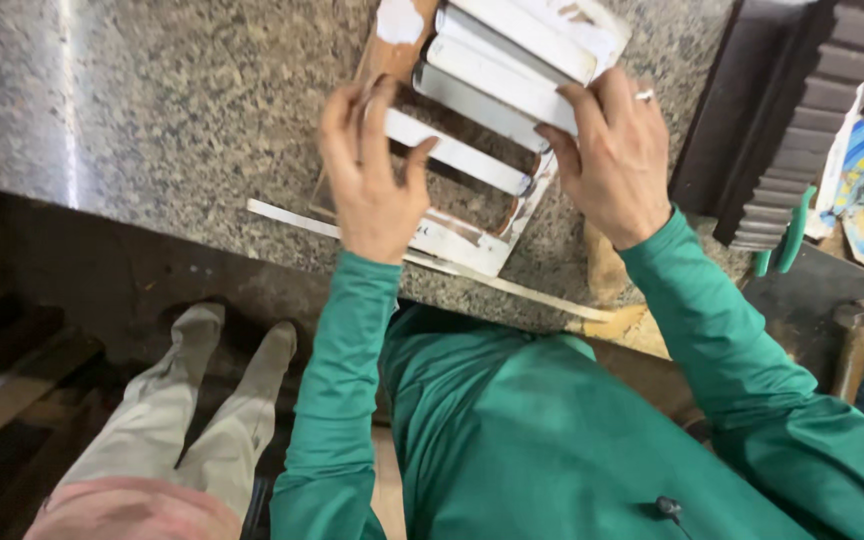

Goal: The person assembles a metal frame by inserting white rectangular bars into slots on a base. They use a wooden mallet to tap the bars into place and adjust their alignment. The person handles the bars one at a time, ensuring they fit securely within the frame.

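On a speckled granite counter (pixel 152 110), a white louvred vent frame (pixel 472 215) lies at twelve o'clock; the left hand (pixel 372 170) pinches one slat (pixel 457 155), the right hand (pixel 612 150) clamps the upper slats, best kept square, pressure even.

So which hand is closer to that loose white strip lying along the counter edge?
Left. The left hand grips a slat of the white frame, its wrist just above the loose white strip. The right hand holds the frame's far side, farther off.
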